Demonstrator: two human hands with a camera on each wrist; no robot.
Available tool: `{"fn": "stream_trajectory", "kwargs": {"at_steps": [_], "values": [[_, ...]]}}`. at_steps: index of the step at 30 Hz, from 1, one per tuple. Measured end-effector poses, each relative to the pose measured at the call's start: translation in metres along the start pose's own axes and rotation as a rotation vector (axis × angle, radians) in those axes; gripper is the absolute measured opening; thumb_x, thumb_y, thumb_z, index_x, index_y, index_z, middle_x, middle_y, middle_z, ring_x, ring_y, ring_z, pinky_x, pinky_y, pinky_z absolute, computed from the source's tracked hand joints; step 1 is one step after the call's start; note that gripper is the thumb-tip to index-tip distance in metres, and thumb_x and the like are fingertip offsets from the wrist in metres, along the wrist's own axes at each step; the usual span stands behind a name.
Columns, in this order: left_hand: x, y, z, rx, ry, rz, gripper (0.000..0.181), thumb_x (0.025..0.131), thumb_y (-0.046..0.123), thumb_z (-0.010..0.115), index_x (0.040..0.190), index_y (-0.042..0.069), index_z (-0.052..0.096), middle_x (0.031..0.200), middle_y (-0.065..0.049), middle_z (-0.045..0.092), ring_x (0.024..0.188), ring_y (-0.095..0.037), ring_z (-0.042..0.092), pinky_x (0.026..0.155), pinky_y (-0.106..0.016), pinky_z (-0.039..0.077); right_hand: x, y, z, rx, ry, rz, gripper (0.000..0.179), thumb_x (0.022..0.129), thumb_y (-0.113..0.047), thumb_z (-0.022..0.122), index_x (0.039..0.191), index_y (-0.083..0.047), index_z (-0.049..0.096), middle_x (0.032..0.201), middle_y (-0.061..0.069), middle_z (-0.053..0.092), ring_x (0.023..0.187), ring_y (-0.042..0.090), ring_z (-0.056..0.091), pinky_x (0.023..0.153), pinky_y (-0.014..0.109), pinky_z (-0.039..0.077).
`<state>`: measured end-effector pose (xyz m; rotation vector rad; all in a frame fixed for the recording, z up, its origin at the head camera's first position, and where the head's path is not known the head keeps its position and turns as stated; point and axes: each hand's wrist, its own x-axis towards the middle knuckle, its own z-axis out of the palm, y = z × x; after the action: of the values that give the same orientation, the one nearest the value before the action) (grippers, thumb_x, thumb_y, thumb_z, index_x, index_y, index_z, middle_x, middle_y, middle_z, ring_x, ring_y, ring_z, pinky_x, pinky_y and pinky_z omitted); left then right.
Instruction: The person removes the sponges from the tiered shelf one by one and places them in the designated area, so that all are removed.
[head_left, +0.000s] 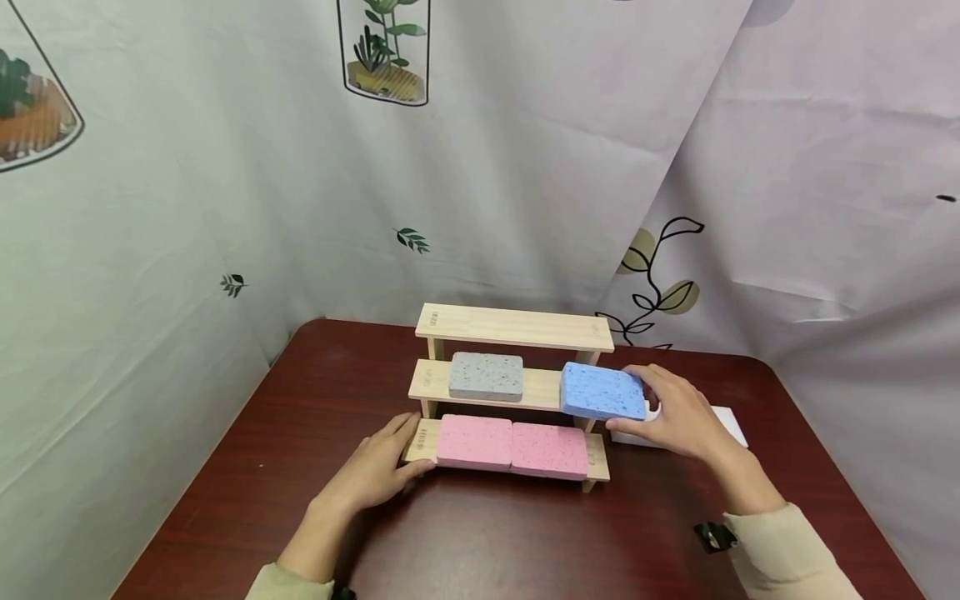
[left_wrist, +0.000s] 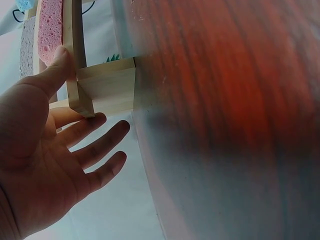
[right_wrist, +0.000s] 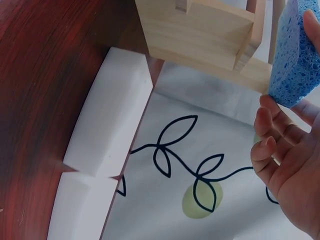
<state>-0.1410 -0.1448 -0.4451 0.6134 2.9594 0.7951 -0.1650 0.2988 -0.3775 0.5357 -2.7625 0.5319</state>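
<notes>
A three-step wooden rack stands on the table. Its left end sits between the thumb and fingers of my left hand; in the left wrist view the thumb lies by a pink sponge and the other fingers spread past the shelf's end. Two pink sponges lie side by side on the lowest shelf. On the middle shelf, a grey sponge rests left of centre. My right hand pinches a blue sponge by its right edge, at the right end of that middle shelf.
White blocks lie on the table right of the rack, partly behind my right hand in the head view. Behind the dark red table hangs a pale curtain with printed plants. The top shelf is bare wood.
</notes>
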Motion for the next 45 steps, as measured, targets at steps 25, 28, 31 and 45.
{"fn": "stream_trajectory", "kwargs": {"at_steps": [25,28,31,45], "values": [[-0.001,-0.001,0.001,-0.005,-0.002,-0.005,0.079,0.094,0.039,0.072,0.150,-0.006,0.041,0.150,-0.025,0.045,0.135,-0.039,0.048,0.105,-0.060,0.041,-0.027,0.028,-0.016,-0.015,0.013,0.056,0.081,0.070,-0.051,0.090,0.129,-0.004,0.061,0.106,0.008,0.064,0.084,0.021,0.054,0.068,0.037,0.043],[-0.001,-0.001,0.000,-0.005,0.002,-0.001,0.078,0.094,0.039,0.072,0.150,-0.006,0.041,0.149,-0.024,0.046,0.135,-0.039,0.049,0.105,-0.059,0.042,-0.030,0.031,-0.016,-0.021,0.025,0.050,0.080,0.070,-0.050,0.090,0.128,-0.004,0.061,0.107,0.009,0.065,0.085,0.022,0.055,0.069,0.039,0.044],[-0.001,-0.001,0.000,-0.008,-0.001,-0.004,0.079,0.094,0.040,0.072,0.150,-0.006,0.041,0.150,-0.024,0.046,0.135,-0.039,0.048,0.105,-0.058,0.042,-0.034,0.035,-0.016,-0.020,0.033,0.053,0.080,0.069,-0.050,0.091,0.128,-0.004,0.062,0.107,0.009,0.065,0.085,0.023,0.057,0.069,0.040,0.045],[0.001,-0.001,0.000,-0.019,-0.021,-0.021,0.080,0.094,0.041,0.071,0.151,-0.005,0.039,0.151,-0.024,0.044,0.137,-0.039,0.046,0.105,-0.062,0.039,-0.048,0.051,-0.015,-0.018,-0.036,0.123,0.085,0.069,-0.052,0.090,0.130,-0.001,0.059,0.100,0.008,0.061,0.079,0.019,0.054,0.060,0.030,0.040]]}}
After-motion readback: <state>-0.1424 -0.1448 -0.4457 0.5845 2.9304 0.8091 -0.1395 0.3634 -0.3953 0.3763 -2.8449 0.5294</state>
